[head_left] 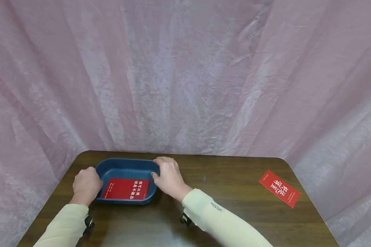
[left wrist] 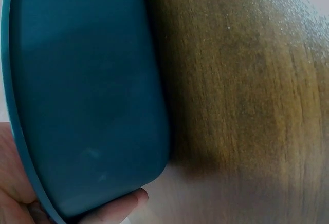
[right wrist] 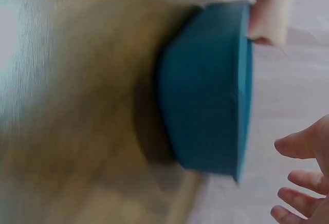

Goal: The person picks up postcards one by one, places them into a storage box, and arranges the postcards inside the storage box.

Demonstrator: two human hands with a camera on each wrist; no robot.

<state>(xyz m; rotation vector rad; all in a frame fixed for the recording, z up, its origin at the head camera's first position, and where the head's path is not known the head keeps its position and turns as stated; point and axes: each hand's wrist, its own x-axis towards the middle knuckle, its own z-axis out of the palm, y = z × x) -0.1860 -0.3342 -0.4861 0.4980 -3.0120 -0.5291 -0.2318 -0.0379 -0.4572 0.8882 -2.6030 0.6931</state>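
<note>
A blue plastic basin with rounded corners sits toward the left of the table. Inside it lies a flat red paper printed with white characters. My left hand grips the basin's left end; in the left wrist view its fingers curl under the corner while the rest of the hand is behind the rim. At the opposite end is my right hand, overlapping the rim in the head view. The right wrist view shows that hand spread and apart from the basin wall.
A second red paper with white characters lies at an angle on the right side of the wooden table. Pink curtains hang behind the table's back edge and along its sides.
</note>
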